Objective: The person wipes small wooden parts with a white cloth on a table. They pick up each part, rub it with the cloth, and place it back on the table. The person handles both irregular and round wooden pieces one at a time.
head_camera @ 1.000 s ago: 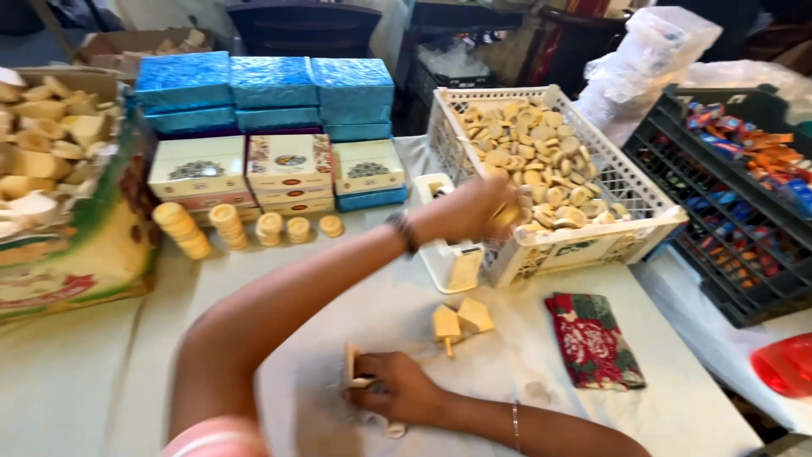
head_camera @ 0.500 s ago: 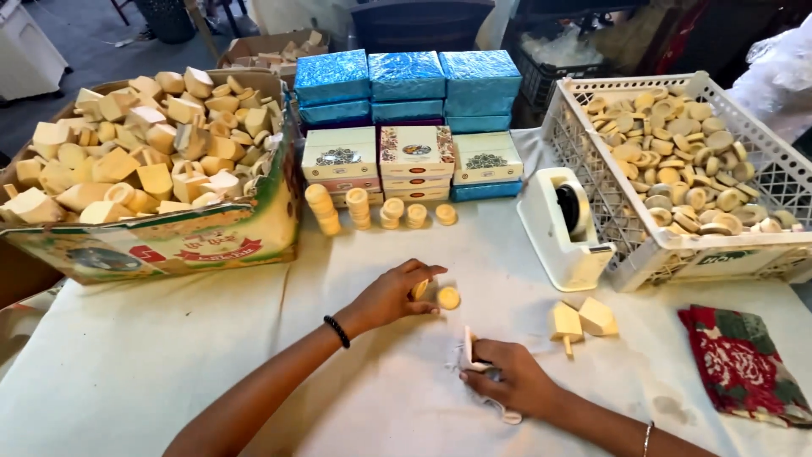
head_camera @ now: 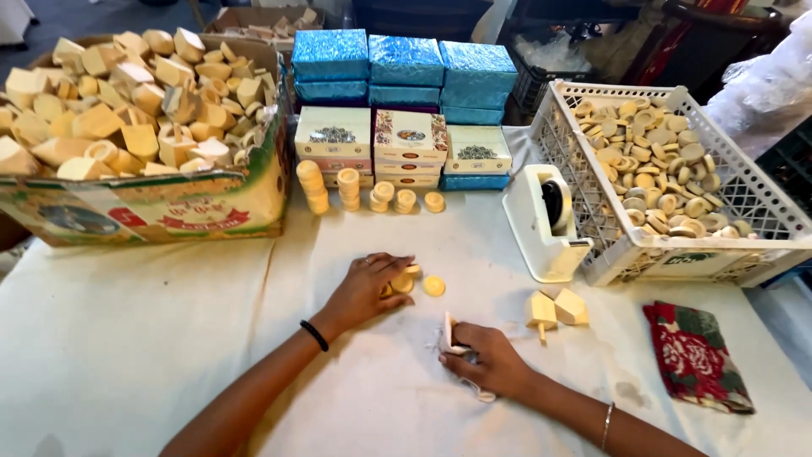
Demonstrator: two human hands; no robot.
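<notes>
My left hand rests palm down on the white tablecloth, its fingers on a few small round yellow soap discs. One more disc lies loose just to its right. My right hand lies nearer the front edge, closed around a small white knife-like tool and a scrap of white cloth. Two wedge-shaped yellow soap pieces sit to the right of that hand.
A cardboard box of yellow soap chunks stands at the left. Stacked blue and white gift boxes are at the back, short stacks of discs before them. A white tape dispenser, a white crate of discs and a floral cloth are right.
My left hand came back from the white crate and set down on discs in front of me. The view swung left, bringing the cardboard box into sight. My right hand stayed on the tool.
</notes>
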